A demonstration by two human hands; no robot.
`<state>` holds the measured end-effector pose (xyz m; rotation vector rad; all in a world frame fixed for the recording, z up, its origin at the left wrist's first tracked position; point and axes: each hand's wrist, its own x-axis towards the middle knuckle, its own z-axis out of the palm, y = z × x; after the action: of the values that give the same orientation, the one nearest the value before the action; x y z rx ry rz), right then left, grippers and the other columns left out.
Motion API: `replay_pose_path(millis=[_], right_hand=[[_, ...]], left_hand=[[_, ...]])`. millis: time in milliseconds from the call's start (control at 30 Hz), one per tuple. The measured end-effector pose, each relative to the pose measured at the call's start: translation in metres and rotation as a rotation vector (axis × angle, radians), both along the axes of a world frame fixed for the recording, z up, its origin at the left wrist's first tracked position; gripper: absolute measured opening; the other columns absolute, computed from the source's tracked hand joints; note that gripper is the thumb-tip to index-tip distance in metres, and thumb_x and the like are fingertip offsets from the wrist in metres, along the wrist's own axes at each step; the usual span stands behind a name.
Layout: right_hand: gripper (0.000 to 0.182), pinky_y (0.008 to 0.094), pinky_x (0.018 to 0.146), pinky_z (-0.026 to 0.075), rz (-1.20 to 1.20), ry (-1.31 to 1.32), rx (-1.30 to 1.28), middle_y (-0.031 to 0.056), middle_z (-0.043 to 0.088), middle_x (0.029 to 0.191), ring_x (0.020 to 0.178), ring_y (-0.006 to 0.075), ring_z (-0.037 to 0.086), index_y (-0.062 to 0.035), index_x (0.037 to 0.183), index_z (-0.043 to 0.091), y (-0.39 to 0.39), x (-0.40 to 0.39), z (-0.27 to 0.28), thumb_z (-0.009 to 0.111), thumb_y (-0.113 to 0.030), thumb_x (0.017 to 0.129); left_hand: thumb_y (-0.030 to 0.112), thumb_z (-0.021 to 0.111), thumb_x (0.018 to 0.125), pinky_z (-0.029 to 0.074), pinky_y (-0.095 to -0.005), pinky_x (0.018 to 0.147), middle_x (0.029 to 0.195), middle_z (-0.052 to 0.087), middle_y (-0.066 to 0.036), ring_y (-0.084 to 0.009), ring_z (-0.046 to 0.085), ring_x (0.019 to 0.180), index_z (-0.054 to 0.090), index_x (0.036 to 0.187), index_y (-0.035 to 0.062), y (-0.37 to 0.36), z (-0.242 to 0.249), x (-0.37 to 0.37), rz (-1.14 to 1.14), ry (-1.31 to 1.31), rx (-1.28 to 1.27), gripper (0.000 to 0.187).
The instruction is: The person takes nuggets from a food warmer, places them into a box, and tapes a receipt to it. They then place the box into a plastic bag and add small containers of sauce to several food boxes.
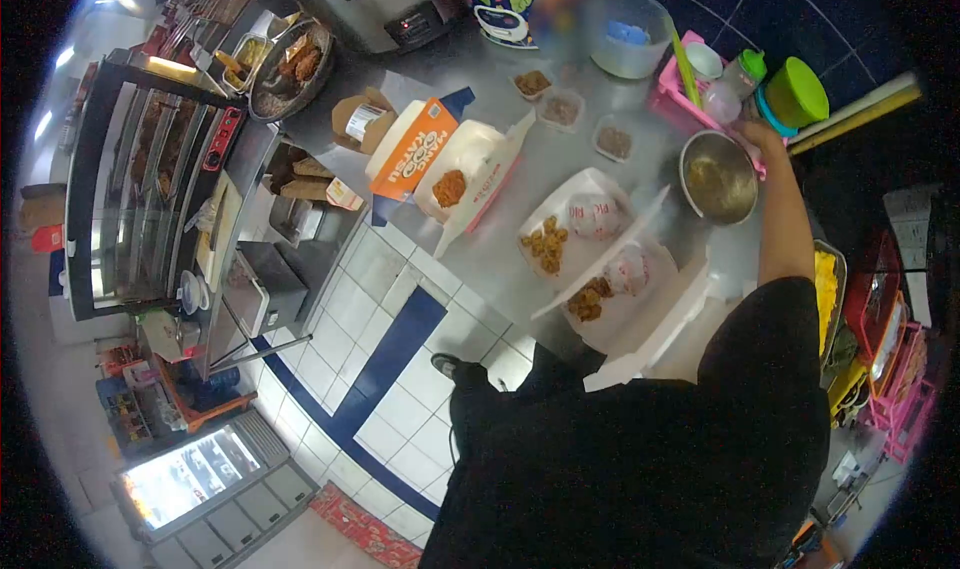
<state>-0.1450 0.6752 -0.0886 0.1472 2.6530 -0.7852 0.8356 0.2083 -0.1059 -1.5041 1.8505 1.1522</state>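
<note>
My right hand (762,137) reaches to the pink basket (672,94), at the far right of the steel table. Its fingers are mostly hidden among the basket and the cups there. Just beside it stands a steel bowl (718,177) with something yellowish inside. Near my body lie two open white food boxes, one with brown chicken pieces (545,246) and a wrapped rice portion (595,216), the other with darker pieces (590,299) and another wrapped portion (632,269). My left hand is out of view.
Small tubs (613,139) of brown food stand mid-table. Behind are a clear container (628,34) and a rice cooker (385,9). An orange-and-white box (412,149) and an open box with fried chicken (449,189) are at left. A green cup (798,91) stands by the basket.
</note>
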Motion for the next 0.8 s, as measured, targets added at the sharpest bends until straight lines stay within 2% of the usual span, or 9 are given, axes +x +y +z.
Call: replay_pose_path(millis=[133,233,333,400,500,600,633,733,800], right_hand=[[0.043,0.0375,0.090,0.048,-0.358,-0.035,0.056,0.0115,0.066,0.111,0.098,0.0255,0.062,-0.0072,0.106,0.069,-0.061,0.065,0.087,0.073,-0.036,0.075],[0.039,0.0348,0.083,0.050,-0.187,-0.053,-0.457,0.0088,0.067,0.097,0.092,0.0236,0.063,-0.0036,0.101,0.067,0.033,-0.008,-0.046,0.073,-0.030,0.074],[0.035,0.0384,0.077,0.051,-0.208,0.008,-0.492,0.0077,0.065,0.096,0.087,0.0202,0.060,0.0057,0.102,0.065,0.004,0.034,-0.006,0.065,-0.023,0.083],[0.033,0.0371,0.076,0.052,-0.408,0.280,-0.770,0.0062,0.065,0.097,0.088,0.0203,0.062,0.0051,0.104,0.064,0.013,0.040,-0.028,0.071,-0.011,0.076],[0.037,0.0342,0.081,0.051,-0.449,0.487,-0.542,0.0074,0.064,0.100,0.090,0.0188,0.062,0.0058,0.104,0.062,-0.033,0.067,0.022,0.074,0.000,0.070],[0.042,0.0341,0.081,0.051,-0.416,0.768,-0.677,0.0099,0.064,0.103,0.093,0.0194,0.062,0.0054,0.107,0.058,0.006,0.046,-0.028,0.075,-0.002,0.069],[0.068,0.0404,0.083,0.053,-0.353,0.898,-0.227,0.0128,0.062,0.116,0.094,0.0274,0.065,-0.0012,0.123,0.046,0.005,0.050,-0.017,0.080,-0.017,0.066],[0.072,0.0410,0.088,0.051,-0.719,0.645,0.072,0.0185,0.064,0.115,0.097,0.0333,0.066,-0.0043,0.127,0.046,0.017,0.053,-0.012,0.080,-0.028,0.068],[0.072,0.0421,0.088,0.051,-0.690,0.574,0.183,0.0208,0.064,0.114,0.100,0.0358,0.065,-0.0058,0.129,0.046,-0.014,0.067,0.014,0.078,-0.034,0.070]], left_hand=[[0.034,0.065,0.085,0.052,-0.0430,0.063,0.080,0.066,-0.011,-0.0266,0.064,0.072,0.065,0.085,0.0093,-0.040,0.002,-0.040,-0.055,0.030,0.012,0.025],[0.034,0.065,0.085,0.052,-0.0429,0.063,0.080,0.066,-0.011,-0.0264,0.064,0.072,0.065,0.085,0.0095,-0.076,-0.001,-0.066,-0.134,0.035,0.029,0.024],[0.034,0.066,0.084,0.052,-0.0428,0.063,0.080,0.066,-0.011,-0.0261,0.064,0.072,0.065,0.086,0.0097,-0.126,-0.016,-0.092,-0.253,0.028,0.059,0.024],[0.033,0.066,0.084,0.052,-0.0427,0.063,0.080,0.066,-0.011,-0.0260,0.064,0.072,0.065,0.086,0.0099,-0.163,-0.028,-0.111,-0.333,0.020,0.086,0.024],[0.033,0.066,0.084,0.052,-0.0426,0.063,0.081,0.066,-0.011,-0.0257,0.064,0.072,0.065,0.086,0.0101,-0.224,-0.049,-0.141,-0.404,0.015,0.111,0.023],[0.033,0.066,0.084,0.052,-0.0424,0.063,0.081,0.066,-0.010,-0.0254,0.064,0.072,0.065,0.087,0.0103,-0.293,-0.065,-0.177,-0.441,0.016,0.130,0.023],[0.033,0.066,0.084,0.052,-0.0424,0.063,0.081,0.066,-0.010,-0.0253,0.064,0.072,0.065,0.087,0.0104,-0.313,-0.070,-0.189,-0.442,0.019,0.135,0.023],[0.033,0.067,0.083,0.052,-0.0423,0.063,0.082,0.066,-0.010,-0.0251,0.064,0.072,0.065,0.087,0.0106,-0.362,-0.076,-0.220,-0.402,0.017,0.161,0.022],[0.033,0.067,0.083,0.052,-0.0422,0.063,0.082,0.066,-0.010,-0.0249,0.064,0.072,0.065,0.087,0.0108,-0.386,-0.076,-0.230,-0.371,0.019,0.178,0.022]])
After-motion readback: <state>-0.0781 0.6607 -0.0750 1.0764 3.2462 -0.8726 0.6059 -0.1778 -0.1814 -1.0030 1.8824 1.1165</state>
